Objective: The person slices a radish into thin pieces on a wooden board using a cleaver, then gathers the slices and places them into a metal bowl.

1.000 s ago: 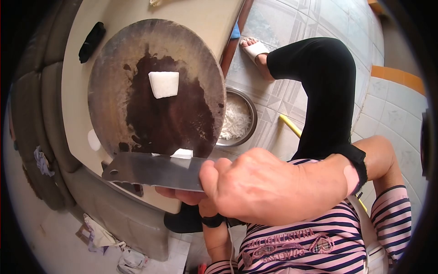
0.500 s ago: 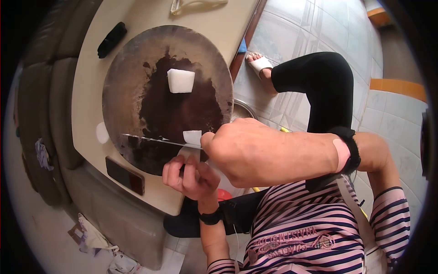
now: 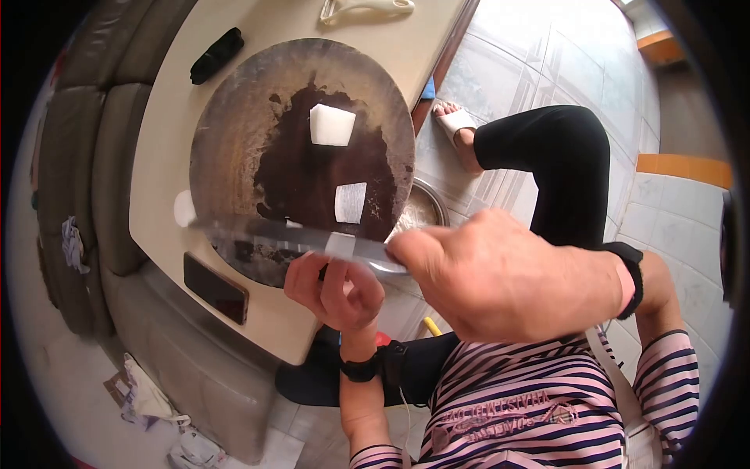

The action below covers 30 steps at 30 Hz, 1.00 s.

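Note:
My right hand (image 3: 508, 273) is closed round the handle end of a kitchen knife (image 3: 266, 232), its blade blurred and reaching left over the near part of a round, dark-stained chopping board (image 3: 226, 141). Curled fingers of my left hand (image 3: 336, 291) hold a white radish piece (image 3: 341, 245) at the board's near edge; the blade passes close over it and partly hides it. A thin cut white slice (image 3: 351, 203) lies just beyond the blade. Farther up the board rests a larger white radish chunk (image 3: 332, 125). A small white scrap (image 3: 294, 223) sits beside the blade.
The board stands on a cream table (image 3: 164, 156) with a phone (image 3: 216, 288), a round white piece (image 3: 183, 209), a black object (image 3: 217, 56) and a white peeler (image 3: 367, 8). A metal bowl (image 3: 439, 205) is below the table edge. A grey sofa (image 3: 125, 187) lines the left.
The knife has turned from edge-on to showing its flat side, and my right hand has shifted right and slightly down. A slice now lies separate beyond the blade. The view has shifted slightly.

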Each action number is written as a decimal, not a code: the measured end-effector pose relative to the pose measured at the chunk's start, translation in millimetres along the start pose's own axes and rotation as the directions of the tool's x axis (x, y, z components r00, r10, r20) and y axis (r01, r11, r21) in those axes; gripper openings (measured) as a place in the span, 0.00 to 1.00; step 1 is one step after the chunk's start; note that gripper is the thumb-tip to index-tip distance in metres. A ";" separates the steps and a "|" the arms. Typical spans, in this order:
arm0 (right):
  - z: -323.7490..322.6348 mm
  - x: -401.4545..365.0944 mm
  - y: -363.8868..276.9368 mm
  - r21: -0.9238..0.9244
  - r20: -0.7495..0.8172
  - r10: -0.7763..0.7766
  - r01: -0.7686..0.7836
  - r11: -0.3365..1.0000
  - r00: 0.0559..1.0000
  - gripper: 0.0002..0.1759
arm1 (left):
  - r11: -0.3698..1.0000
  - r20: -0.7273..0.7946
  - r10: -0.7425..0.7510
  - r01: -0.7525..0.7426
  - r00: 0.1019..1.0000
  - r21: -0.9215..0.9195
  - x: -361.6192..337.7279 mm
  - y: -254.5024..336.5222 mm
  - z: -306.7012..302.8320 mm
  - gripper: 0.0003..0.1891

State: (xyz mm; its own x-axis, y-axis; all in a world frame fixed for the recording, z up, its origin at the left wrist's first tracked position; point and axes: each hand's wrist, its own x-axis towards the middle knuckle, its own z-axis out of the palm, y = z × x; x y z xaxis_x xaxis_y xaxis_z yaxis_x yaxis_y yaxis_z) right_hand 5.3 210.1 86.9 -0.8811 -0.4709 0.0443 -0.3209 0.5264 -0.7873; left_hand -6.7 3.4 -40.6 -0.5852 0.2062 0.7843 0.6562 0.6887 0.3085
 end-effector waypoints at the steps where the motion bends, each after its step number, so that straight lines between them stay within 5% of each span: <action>1: -0.3 -3.1 -2.8 0.009 0.046 0.007 -0.007 1.000 0.999 0.12 | 1.000 -0.035 0.030 -0.030 0.999 0.000 -3.1 -3.6 3.1 0.10; 5: -2.8 -10.5 -6.9 0.014 0.126 -0.003 0.001 1.000 0.992 0.15 | 1.000 -0.043 0.004 -0.003 0.999 0.026 -19.6 -11.6 6.2 0.24; 9: -5.6 -12.5 -10.2 -0.011 0.223 0.057 -0.056 0.998 0.973 0.17 | 0.998 -0.109 0.032 -0.026 0.994 0.056 -18.7 -11.1 9.0 0.19; 18: 2.3 -7.2 -2.8 -0.034 0.186 -0.039 0.046 0.998 0.982 0.19 | 0.995 0.034 -0.022 0.019 0.999 0.099 -33.0 -7.2 -1.2 0.17; 30: 11.3 24.2 13.3 0.178 0.128 -0.068 0.045 0.983 0.989 0.15 | 0.990 0.114 -0.101 0.089 0.988 0.105 -14.5 7.1 -7.3 0.14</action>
State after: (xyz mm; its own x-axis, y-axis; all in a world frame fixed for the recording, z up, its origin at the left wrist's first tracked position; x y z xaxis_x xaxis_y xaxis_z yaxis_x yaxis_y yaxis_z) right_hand -16.3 197.7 70.6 -0.8057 -0.5921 0.0189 -0.2930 0.3705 -0.8814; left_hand 9.9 0.2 -45.9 -0.6987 0.2131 0.6829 0.5478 0.7734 0.3191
